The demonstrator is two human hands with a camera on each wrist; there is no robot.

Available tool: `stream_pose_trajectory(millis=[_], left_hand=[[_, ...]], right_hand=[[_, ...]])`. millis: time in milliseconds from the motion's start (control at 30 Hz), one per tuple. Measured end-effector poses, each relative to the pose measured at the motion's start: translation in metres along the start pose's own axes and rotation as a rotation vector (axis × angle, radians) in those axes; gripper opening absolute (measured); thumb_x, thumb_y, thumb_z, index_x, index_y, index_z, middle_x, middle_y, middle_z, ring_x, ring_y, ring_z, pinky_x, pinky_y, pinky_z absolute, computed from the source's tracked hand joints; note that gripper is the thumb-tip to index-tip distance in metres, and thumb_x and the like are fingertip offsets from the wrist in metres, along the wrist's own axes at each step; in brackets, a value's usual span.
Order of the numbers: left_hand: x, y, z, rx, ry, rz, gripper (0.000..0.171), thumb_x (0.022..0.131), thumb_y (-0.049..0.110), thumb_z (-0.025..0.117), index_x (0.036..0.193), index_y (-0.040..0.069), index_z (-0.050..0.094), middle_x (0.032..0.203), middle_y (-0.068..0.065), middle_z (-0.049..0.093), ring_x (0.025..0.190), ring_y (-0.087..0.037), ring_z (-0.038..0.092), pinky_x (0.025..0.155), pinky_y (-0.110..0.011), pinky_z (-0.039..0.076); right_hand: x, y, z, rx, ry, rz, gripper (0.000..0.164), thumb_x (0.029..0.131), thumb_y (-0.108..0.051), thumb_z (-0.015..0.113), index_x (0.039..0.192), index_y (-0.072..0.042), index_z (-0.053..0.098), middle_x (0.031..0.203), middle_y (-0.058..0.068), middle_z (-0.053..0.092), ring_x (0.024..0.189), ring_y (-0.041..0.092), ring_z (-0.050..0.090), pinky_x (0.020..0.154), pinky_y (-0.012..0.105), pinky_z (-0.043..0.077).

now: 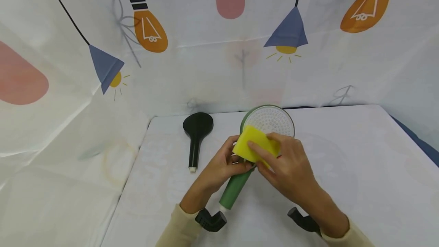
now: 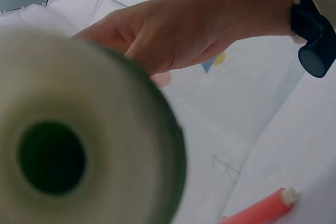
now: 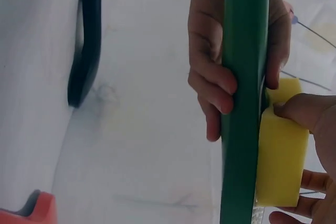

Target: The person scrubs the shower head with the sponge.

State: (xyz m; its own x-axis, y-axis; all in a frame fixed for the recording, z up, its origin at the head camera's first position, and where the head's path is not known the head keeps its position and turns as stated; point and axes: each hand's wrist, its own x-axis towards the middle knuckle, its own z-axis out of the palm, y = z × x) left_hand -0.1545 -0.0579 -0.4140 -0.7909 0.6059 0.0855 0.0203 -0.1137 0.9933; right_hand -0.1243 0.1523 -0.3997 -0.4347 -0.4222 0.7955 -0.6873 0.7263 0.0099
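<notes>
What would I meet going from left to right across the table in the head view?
Black shower head, left hand, sponge, right hand.

Green shower head point(image 1: 236, 188) and sponge point(image 1: 254, 139) in hand over the tabletop point(image 1: 374, 186).
Left hand point(image 1: 221, 169) grips the green shower head at the neck; handle slants away from the back edge, spray face visible. Right hand point(image 1: 289, 169) pinches the yellow sponge, which hides the lower part of that face. Black shower head point(image 1: 197, 127) lies near the back-left corner, its round end at the back edge, its handle pointing away from that edge. Behind the back edge rises a backdrop point(image 1: 202, 71) printed with lamps and bulbs.
</notes>
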Motion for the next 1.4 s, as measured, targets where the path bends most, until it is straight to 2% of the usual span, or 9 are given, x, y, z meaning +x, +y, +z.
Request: stream_pose_trajectory(millis=[267, 567, 833, 933, 1133, 1267, 1400], left_hand=[[0.000, -0.002, 0.001, 0.039, -0.006, -0.010, 0.064, 0.089, 0.006, 0.064, 0.145, 0.020, 0.035, 0.138, -0.017, 0.051, 0.101, -0.018, 0.065, 0.086, -0.036, 0.056], [0.000, -0.001, 0.002, 0.058, -0.006, -0.016, 0.061, 0.089, 0.008, 0.065, 0.142, 0.020, 0.038, 0.121, -0.011, 0.054, 0.095, -0.015, 0.065, 0.082, -0.033, 0.056], [0.000, -0.003, 0.005, 0.065, -0.020, -0.022, 0.062, 0.089, 0.010, 0.066, 0.144, 0.018, 0.038, 0.113, -0.007, 0.051, 0.089, -0.013, 0.064, 0.079, -0.030, 0.056], [0.000, -0.003, 0.006, 0.071, -0.022, -0.028, 0.062, 0.088, 0.009, 0.066, 0.144, 0.018, 0.040, 0.113, -0.006, 0.051, 0.089, -0.012, 0.064, 0.078, -0.029, 0.056], [0.001, -0.005, 0.007, 0.085, -0.024, -0.021, 0.060, 0.088, 0.008, 0.066, 0.143, 0.017, 0.043, 0.112, -0.006, 0.052, 0.088, -0.012, 0.064, 0.076, -0.026, 0.055], [0.002, -0.006, 0.007, 0.096, -0.013, -0.002, 0.062, 0.087, 0.005, 0.066, 0.145, 0.016, 0.044, 0.111, -0.010, 0.054, 0.087, -0.012, 0.064, 0.074, -0.029, 0.057], [0.003, -0.006, 0.008, 0.109, 0.007, 0.018, 0.064, 0.088, 0.004, 0.067, 0.147, 0.015, 0.044, 0.111, -0.014, 0.055, 0.087, -0.013, 0.064, 0.074, -0.029, 0.058]], right_hand=[[-0.001, 0.011, 0.004, -0.032, 0.023, 0.056, 0.042, 0.105, -0.042, 0.038, 0.125, -0.017, 0.067, 0.113, 0.028, 0.055, 0.101, 0.038, 0.052, 0.074, 0.053, 0.043], [0.000, 0.014, 0.005, -0.033, 0.117, 0.083, 0.039, 0.103, -0.041, 0.045, 0.120, -0.017, 0.070, 0.111, 0.027, 0.054, 0.089, 0.042, 0.053, 0.069, 0.051, 0.039], [-0.001, 0.026, 0.002, -0.083, 0.135, 0.142, 0.040, 0.101, -0.040, 0.044, 0.121, -0.014, 0.068, 0.111, 0.029, 0.054, 0.094, 0.043, 0.052, 0.067, 0.053, 0.038], [-0.002, 0.033, 0.000, -0.106, 0.145, 0.185, 0.040, 0.099, -0.038, 0.046, 0.123, -0.013, 0.065, 0.113, 0.030, 0.054, 0.096, 0.043, 0.052, 0.069, 0.055, 0.038], [-0.001, 0.053, -0.008, -0.161, 0.195, 0.303, 0.039, 0.089, -0.027, 0.057, 0.124, -0.010, 0.063, 0.111, 0.033, 0.052, 0.091, 0.045, 0.051, 0.069, 0.055, 0.034], [-0.002, 0.067, -0.019, -0.211, 0.208, 0.397, 0.043, 0.088, -0.024, 0.064, 0.127, -0.007, 0.061, 0.112, 0.036, 0.049, 0.095, 0.048, 0.050, 0.071, 0.057, 0.033], [-0.005, 0.076, -0.030, -0.199, 0.220, 0.494, 0.048, 0.086, -0.027, 0.068, 0.129, -0.006, 0.061, 0.116, 0.037, 0.048, 0.101, 0.050, 0.048, 0.078, 0.061, 0.033]])
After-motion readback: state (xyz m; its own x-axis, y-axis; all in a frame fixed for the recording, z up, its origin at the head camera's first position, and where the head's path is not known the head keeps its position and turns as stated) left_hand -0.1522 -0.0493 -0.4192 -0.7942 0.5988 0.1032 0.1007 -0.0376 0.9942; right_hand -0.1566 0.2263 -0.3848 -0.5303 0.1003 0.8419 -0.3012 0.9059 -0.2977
